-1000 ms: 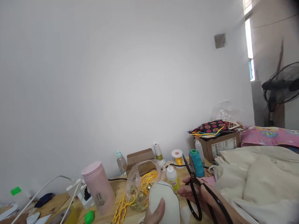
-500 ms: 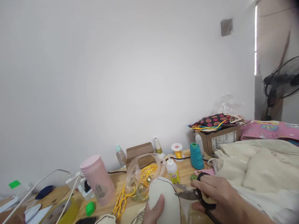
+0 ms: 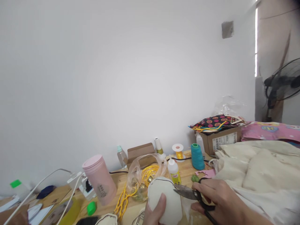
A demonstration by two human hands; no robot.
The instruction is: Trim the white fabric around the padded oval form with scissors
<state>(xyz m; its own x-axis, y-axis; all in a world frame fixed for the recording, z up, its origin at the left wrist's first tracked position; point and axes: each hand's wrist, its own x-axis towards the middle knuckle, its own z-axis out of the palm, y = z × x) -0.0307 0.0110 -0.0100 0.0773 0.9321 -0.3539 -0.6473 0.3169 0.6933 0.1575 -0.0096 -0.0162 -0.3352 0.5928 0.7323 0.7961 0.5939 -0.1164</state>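
Note:
My left hand (image 3: 156, 210) grips a white, rounded flat piece (image 3: 169, 200) with a dark line along its edge, thumb pressed on its face; the material cannot be made out. My right hand (image 3: 217, 197) is closed around the black handles of a pair of scissors (image 3: 188, 192). The blades look nearly closed, with the tips at the piece's upper right edge. Behind the piece lies a clear bag of yellow cord and round metallic bells (image 3: 150, 170). A glue bottle (image 3: 174, 172) with a yellow label stands just past the scissors.
A pink canister (image 3: 100, 181), a brown box (image 3: 140, 153), a yellow thread spool (image 3: 178, 151) and a teal thread cone (image 3: 197, 157) stand along the wall. Cream fabric (image 3: 260, 168) is heaped at right, before a cardboard box (image 3: 222, 139). A white cable (image 3: 39, 184) crosses the left side.
The scissor blades have closed from a wider gap, and the tips sit over the piece's edge. The white piece has turned slightly in my left hand.

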